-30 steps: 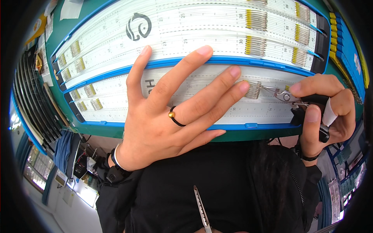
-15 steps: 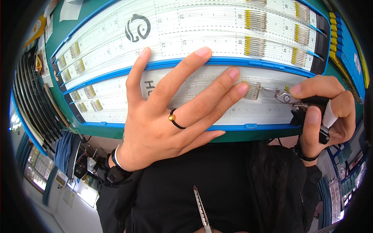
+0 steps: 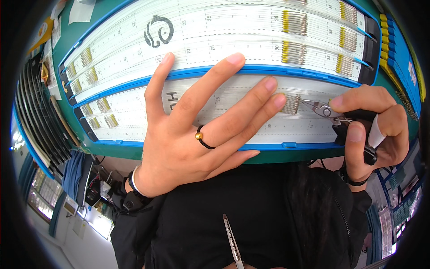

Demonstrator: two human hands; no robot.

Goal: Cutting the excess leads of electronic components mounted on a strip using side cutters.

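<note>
My left hand [image 3: 192, 134] lies spread, palm down, across the lower panel of a long blue-edged case [image 3: 286, 144]. Its index and middle fingertips meet beside a row of thin metal wire pieces [image 3: 292, 104], strung on fine clear lines over a white ruler-marked board. My right hand [image 3: 380, 121] is closed round small metal pliers [image 3: 326, 109] with black handles, a scrap of white on its finger. The pliers' slim jaws point left and reach the right end of that row; whether they grip a piece is too small to tell.
The case's upper panel [image 3: 251, 31] holds more yellow-and-metal rows [image 3: 294, 53]. Dark curved cases [image 3: 45, 112] stand at left, and blue-and-yellow ones [image 3: 401, 58] at right. Under everything is a green tabletop [image 3: 121, 153]. A slim silver tool [image 3: 232, 240] shows against my black clothing.
The pliers in my right hand have shifted very slightly left and up. My left hand stays practically where it was.
</note>
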